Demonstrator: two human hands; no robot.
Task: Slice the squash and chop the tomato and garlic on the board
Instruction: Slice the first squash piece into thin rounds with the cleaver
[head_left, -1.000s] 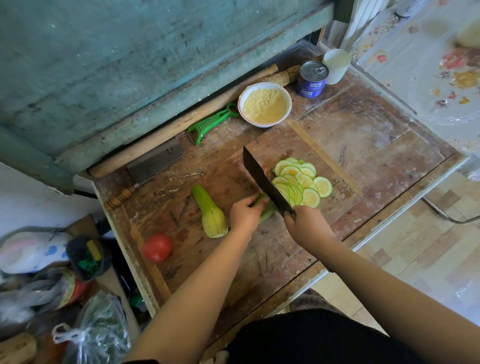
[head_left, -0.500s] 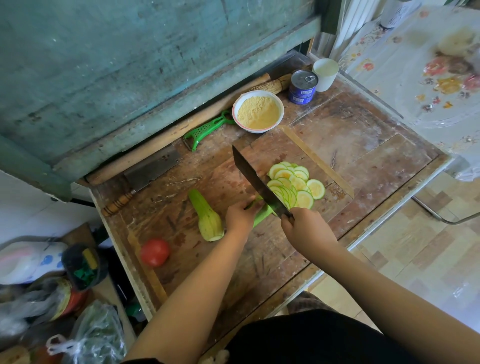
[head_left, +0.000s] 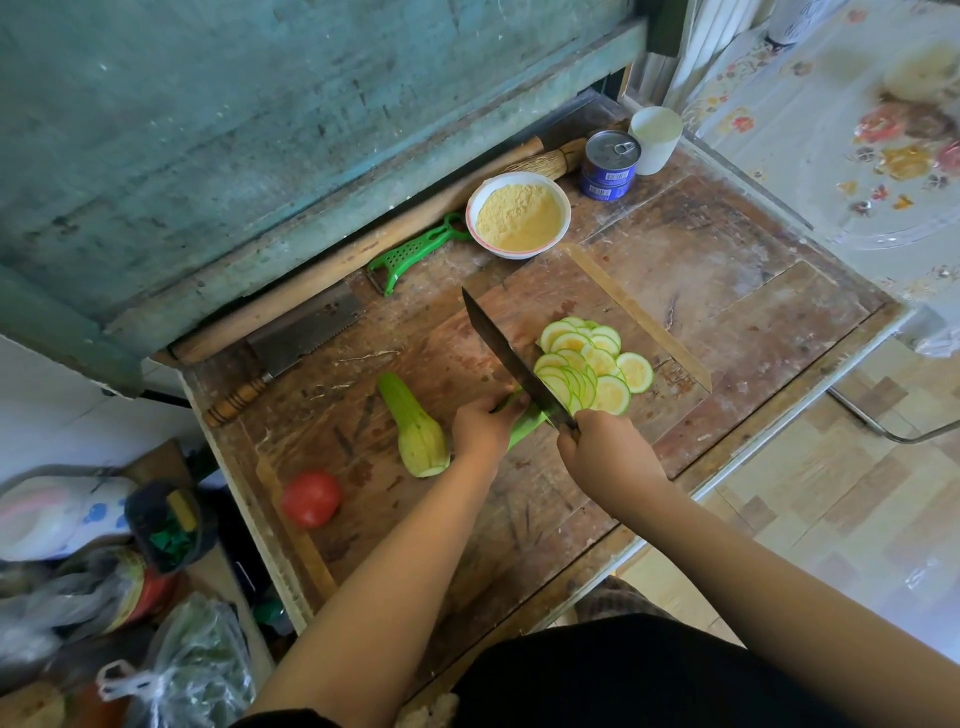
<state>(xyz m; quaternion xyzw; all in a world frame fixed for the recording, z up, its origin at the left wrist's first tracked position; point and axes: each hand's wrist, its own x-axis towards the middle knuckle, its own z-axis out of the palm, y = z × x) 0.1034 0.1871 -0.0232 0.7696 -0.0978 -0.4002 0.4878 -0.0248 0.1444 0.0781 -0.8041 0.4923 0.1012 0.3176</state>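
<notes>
- Squash piece (head_left: 525, 427) lies on the worn wooden board (head_left: 467, 519), pinned under the left hand (head_left: 480, 426), whose curled fingers press down on it; only a smooth green sliver shows between the hand and the blade.
- Its long axis looks to run from lower left to upper right, the cut end toward the slices, though the hand hides most of it.
- Right hand (head_left: 610, 457) is wrapped round the handle of a dark knife (head_left: 511, 358); the long flat blade crosses the piece, tip pointing up and left.
- Thin round slices (head_left: 592, 364), pale yellow-green with darker green rims, lie overlapping just right of the blade.
- A second squash (head_left: 415, 426), ribbed and club-shaped, lies left of the left hand, narrow neck up-left, fat cut end down-right.
- A round red tomato (head_left: 310, 498) sits nearer the board's lower left corner.
- Beyond the board: a steel cleaver (head_left: 306, 332) with a turned wooden handle, a green plastic peeler (head_left: 413, 252), a white bowl (head_left: 470, 208) of yellow meal, a blue tin can (head_left: 609, 165) and a white cup (head_left: 655, 137).
- A long wooden rolling pin (head_left: 332, 275) lies along the flaking teal wall.
</notes>
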